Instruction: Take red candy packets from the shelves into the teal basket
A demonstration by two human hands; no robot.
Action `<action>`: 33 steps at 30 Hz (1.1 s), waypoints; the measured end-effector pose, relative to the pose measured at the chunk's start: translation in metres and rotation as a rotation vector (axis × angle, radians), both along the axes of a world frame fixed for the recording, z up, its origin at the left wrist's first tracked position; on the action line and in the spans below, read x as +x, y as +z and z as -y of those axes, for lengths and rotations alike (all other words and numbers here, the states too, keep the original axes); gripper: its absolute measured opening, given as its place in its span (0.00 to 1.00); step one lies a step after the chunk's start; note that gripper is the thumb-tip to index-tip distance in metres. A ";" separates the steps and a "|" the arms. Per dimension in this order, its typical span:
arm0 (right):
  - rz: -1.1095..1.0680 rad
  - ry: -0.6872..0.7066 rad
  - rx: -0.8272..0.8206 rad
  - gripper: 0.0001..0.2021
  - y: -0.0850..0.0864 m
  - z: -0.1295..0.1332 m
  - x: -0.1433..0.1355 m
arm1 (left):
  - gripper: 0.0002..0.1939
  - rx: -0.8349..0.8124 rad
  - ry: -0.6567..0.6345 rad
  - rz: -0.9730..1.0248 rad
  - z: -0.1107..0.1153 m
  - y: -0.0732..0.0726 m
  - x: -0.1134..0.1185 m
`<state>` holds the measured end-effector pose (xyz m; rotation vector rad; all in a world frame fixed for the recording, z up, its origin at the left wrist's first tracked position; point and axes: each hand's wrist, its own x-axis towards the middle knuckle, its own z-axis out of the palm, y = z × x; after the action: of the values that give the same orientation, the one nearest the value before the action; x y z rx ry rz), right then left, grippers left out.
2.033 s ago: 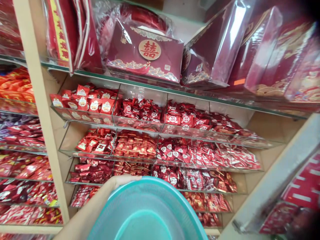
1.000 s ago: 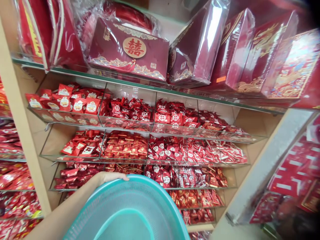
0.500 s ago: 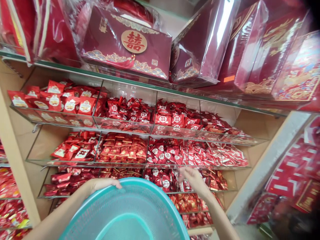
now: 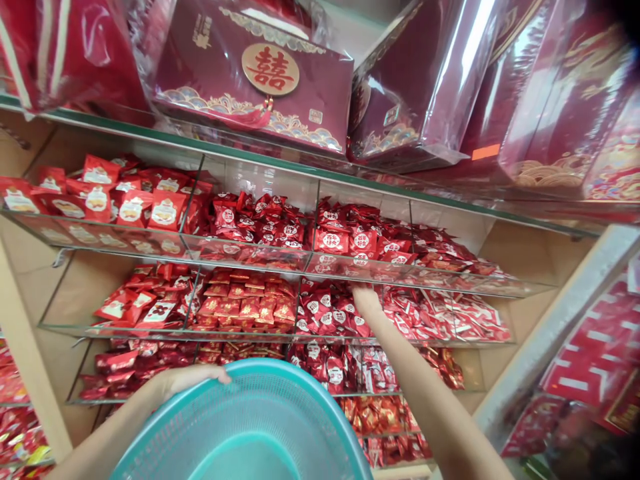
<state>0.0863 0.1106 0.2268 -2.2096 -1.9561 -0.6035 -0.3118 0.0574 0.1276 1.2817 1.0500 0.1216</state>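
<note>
A turquoise plastic basket (image 4: 245, 400) with a mesh wall fills the bottom middle of the head view. My left hand (image 4: 193, 379) is closed on its rim at the upper left. My right hand (image 4: 367, 300) reaches into the second shelf row, over the dark red wrapped packets (image 4: 325, 308) with white round labels. Its fingers are turned away into the compartment, so whether they touch a packet does not show. Just to the right of that hand lie red and white packets (image 4: 410, 313). Gold-printed red packets (image 4: 243, 303) fill the compartment to the left.
Glass-fronted shelves (image 4: 235, 337) hold several rows of red packets. Above them, a thick glass shelf (image 4: 240, 160) juts out, carrying a maroon gift box (image 4: 210, 87) and other plastic-wrapped boxes. A pale post (image 4: 560, 320) stands at the right, with red printed goods (image 4: 585, 360) beyond it.
My right hand has moved up from the third shelf row into the second. My left hand still grips the basket rim. The view has shifted slightly closer to the shelves.
</note>
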 end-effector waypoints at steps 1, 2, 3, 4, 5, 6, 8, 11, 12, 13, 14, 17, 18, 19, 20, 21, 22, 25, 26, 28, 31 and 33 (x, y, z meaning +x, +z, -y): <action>0.001 -0.018 0.010 0.18 -0.001 0.002 0.001 | 0.22 -0.021 0.011 0.019 0.000 0.000 -0.001; 0.001 -0.035 0.022 0.17 -0.002 0.005 0.002 | 0.23 -0.056 0.020 0.040 -0.001 -0.001 -0.001; 0.001 -0.048 0.037 0.17 -0.003 0.010 0.002 | 0.23 -0.091 0.028 0.057 -0.001 -0.002 -0.002; 0.004 -0.057 0.051 0.17 -0.004 0.015 0.003 | 0.23 -0.099 0.040 0.060 -0.002 -0.003 -0.002; 0.004 -0.064 0.071 0.17 -0.004 0.020 0.003 | 0.23 -0.111 0.044 0.058 -0.003 -0.004 -0.002; -0.001 -0.064 0.097 0.16 -0.005 0.026 0.003 | 0.23 -0.128 0.042 0.057 -0.004 -0.004 -0.001; -0.044 -0.027 0.168 0.14 -0.007 0.040 0.004 | 0.23 -0.157 0.037 0.063 -0.005 -0.003 0.001; -0.216 0.149 0.318 0.12 -0.010 0.063 0.005 | 0.23 -0.163 0.053 0.061 -0.005 0.001 0.005; -0.292 0.229 0.372 0.12 -0.011 0.071 0.005 | 0.23 -0.165 0.054 0.062 -0.005 0.002 0.007; -0.373 0.307 0.422 0.12 -0.013 0.080 0.004 | 0.23 -0.169 0.051 0.067 -0.004 0.004 0.008; -0.460 0.377 0.460 0.11 -0.014 0.089 0.002 | 0.22 -0.174 0.044 0.072 -0.004 0.006 0.010; -0.851 0.508 0.437 0.11 -0.017 0.117 -0.012 | 0.22 -0.178 0.020 0.079 -0.002 0.012 0.015; -1.032 0.523 0.371 0.12 -0.018 0.126 -0.019 | 0.22 -0.177 0.011 0.082 -0.001 0.013 0.017; -1.225 0.530 0.286 0.13 -0.019 0.134 -0.027 | 0.23 -0.175 -0.001 0.086 0.000 0.015 0.019; -1.415 0.530 0.194 0.14 -0.019 0.141 -0.035 | 0.22 -0.170 -0.010 0.087 0.000 0.016 0.022; -1.588 0.529 0.105 0.16 -0.020 0.148 -0.042 | 0.22 -0.156 -0.016 0.080 0.001 0.017 0.025; -1.735 0.526 0.026 0.17 -0.020 0.153 -0.050 | 0.21 -0.144 -0.020 0.070 0.001 0.018 0.028; -2.044 0.524 -0.167 0.19 -0.026 0.163 -0.071 | 0.20 -0.144 -0.056 0.060 0.002 0.020 0.037; -2.108 0.524 -0.229 0.18 -0.029 0.165 -0.078 | 0.20 -0.128 -0.059 0.048 0.002 0.020 0.040; -2.178 0.532 -0.362 0.17 -0.039 0.165 -0.092 | 0.20 -0.103 -0.039 0.033 0.002 0.020 0.045; -2.115 0.544 -0.568 0.15 -0.061 0.162 -0.114 | 0.19 -0.028 -0.035 -0.014 0.002 0.019 0.051; -2.011 0.509 -0.649 0.16 -0.081 0.160 -0.128 | 0.18 0.165 -0.017 -0.101 0.002 0.017 0.053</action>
<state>-0.0417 -0.0495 0.1455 -0.9760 -1.1416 1.7409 -0.2591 0.0554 0.1444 1.4583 1.1329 0.1341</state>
